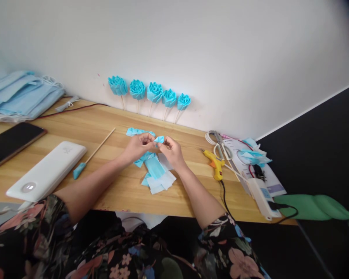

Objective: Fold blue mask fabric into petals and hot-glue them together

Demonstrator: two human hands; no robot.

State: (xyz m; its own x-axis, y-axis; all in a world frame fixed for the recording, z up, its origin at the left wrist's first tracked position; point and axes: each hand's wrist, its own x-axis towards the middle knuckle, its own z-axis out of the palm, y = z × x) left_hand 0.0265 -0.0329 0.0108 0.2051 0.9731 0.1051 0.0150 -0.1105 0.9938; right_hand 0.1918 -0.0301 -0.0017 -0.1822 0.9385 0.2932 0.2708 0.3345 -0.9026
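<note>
My left hand [139, 146] and my right hand [171, 152] meet over the middle of the wooden table [110, 186]. Both pinch a small folded blue fabric piece [159, 139] between their fingertips. Beneath the hands lies a pile of cut blue and white fabric squares [158, 176]. A few more folded blue pieces [135, 131] lie just beyond my left hand. A wooden stick with a blue bud on its tip [88, 157] lies to the left.
Several blue fabric roses on sticks [154, 93] lean against the wall. A yellow glue gun [215, 163], scissors [219, 145], a power strip [261, 195] and blue scraps lie at the right. A white power bank [48, 170], a phone [10, 141] and stacked blue masks [20, 95] are at the left.
</note>
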